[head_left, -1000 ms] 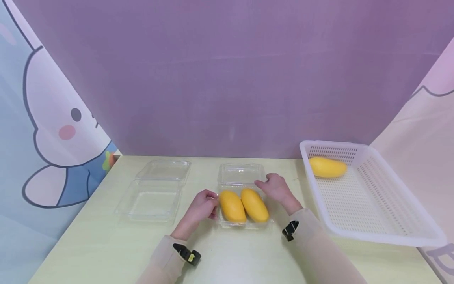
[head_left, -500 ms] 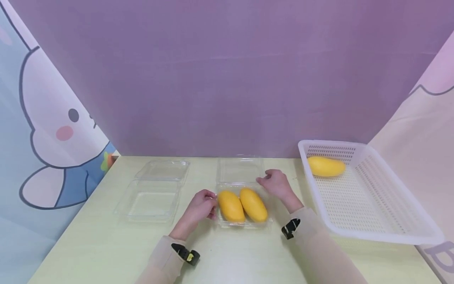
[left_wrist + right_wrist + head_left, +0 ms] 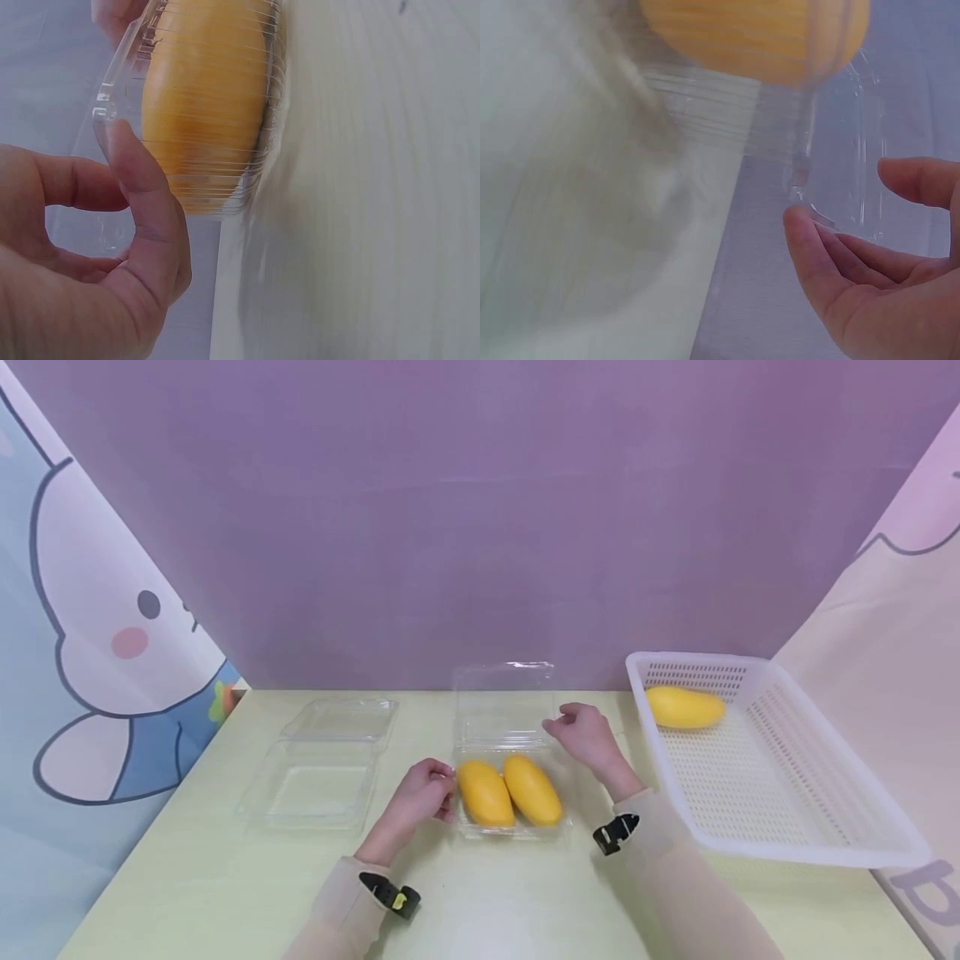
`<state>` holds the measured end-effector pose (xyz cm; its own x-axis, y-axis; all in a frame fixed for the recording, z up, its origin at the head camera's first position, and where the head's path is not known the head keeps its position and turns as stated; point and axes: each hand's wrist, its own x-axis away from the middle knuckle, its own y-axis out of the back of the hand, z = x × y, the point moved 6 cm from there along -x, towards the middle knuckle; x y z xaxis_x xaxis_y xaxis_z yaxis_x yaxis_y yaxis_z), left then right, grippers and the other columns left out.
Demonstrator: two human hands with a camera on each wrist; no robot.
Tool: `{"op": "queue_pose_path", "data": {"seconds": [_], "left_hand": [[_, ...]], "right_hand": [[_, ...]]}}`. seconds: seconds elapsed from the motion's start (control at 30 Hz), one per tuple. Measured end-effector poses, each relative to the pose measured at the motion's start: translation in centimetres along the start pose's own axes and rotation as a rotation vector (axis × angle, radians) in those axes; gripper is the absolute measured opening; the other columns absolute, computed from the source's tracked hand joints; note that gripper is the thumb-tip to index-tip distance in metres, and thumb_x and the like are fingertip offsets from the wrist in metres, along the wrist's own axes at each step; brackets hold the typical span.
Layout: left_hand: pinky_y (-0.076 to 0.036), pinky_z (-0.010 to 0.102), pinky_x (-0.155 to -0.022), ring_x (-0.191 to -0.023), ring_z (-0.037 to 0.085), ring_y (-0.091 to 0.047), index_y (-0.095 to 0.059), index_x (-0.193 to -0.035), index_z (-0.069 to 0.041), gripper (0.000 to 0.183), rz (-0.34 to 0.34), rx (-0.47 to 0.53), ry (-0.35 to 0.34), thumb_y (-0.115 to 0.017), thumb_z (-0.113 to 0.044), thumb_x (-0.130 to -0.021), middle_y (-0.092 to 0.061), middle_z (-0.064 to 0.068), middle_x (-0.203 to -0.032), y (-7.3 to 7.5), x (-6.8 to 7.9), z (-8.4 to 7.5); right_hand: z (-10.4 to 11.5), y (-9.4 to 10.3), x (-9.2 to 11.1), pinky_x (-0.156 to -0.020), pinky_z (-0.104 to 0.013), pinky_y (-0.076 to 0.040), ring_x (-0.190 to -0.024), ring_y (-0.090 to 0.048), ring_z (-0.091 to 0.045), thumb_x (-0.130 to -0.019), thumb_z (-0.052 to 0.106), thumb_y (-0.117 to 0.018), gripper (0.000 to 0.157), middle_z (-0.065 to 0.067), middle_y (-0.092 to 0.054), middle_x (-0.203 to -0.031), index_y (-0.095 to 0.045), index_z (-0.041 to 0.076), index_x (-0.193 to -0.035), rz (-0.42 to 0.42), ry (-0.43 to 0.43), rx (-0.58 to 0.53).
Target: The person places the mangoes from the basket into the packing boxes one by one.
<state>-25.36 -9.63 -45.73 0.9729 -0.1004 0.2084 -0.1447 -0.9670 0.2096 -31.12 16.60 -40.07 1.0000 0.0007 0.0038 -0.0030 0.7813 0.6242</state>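
A clear plastic clamshell box point(image 3: 517, 832) stands on the table with its hinged lid point(image 3: 504, 706) raised at the back. Inside its base lie two yellow mangoes, a left mango point(image 3: 486, 795) and a right mango point(image 3: 533, 791). My left hand point(image 3: 422, 795) pinches the base's left side, fingertips point(image 3: 129, 150) right at the rim. At the other side, my right hand point(image 3: 587, 739) has its fingertips against the lid's right edge, thumb apart from the fingers in the right wrist view. Through the ribbed clear wall, a mango point(image 3: 206, 90) shows in the left wrist view.
Another clear clamshell box point(image 3: 311, 785) lies opened at the left with nothing in it. A white perforated basket point(image 3: 757, 847) stands at the right, holding one mango point(image 3: 685, 707). A purple panel point(image 3: 442, 568) rises behind the table.
The clamshell's lid has swung up from its lower backward tilt. My right hand has risen slightly with it, while the left hand stays at the base's left side.
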Motion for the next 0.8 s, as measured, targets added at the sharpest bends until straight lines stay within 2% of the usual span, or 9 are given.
{"op": "queue_pose_path", "data": {"seconds": [0.43,0.8], "left_hand": [[-0.057,0.031,-0.056,-0.062,0.019,-0.055,-0.054,-0.115,0.007,0.028,-0.006,0.001,0.005,-0.055,-0.001,-0.089,-0.058,0.016,-0.084,0.0,0.0,-0.1],[-0.057,0.031,-0.057,-0.062,0.019,-0.055,-0.054,-0.116,0.007,0.027,-0.004,-0.004,0.019,-0.054,0.000,-0.089,-0.059,0.017,-0.085,0.0,0.2,-0.3]], "right_hand": [[1.8,1.6,0.2,-0.093,-0.048,-0.054,-0.108,-0.065,-0.037,-0.098,0.022,-0.064,0.051,-0.024,-0.068,-0.118,-0.055,-0.009,-0.138,-0.076,0.058,-0.081],[3.3,2.8,1.0,-0.095,-0.048,-0.053,-0.111,-0.063,-0.037,-0.098,0.018,-0.063,0.044,-0.025,-0.067,-0.120,-0.059,-0.010,-0.132,-0.125,0.117,-0.153]]}}
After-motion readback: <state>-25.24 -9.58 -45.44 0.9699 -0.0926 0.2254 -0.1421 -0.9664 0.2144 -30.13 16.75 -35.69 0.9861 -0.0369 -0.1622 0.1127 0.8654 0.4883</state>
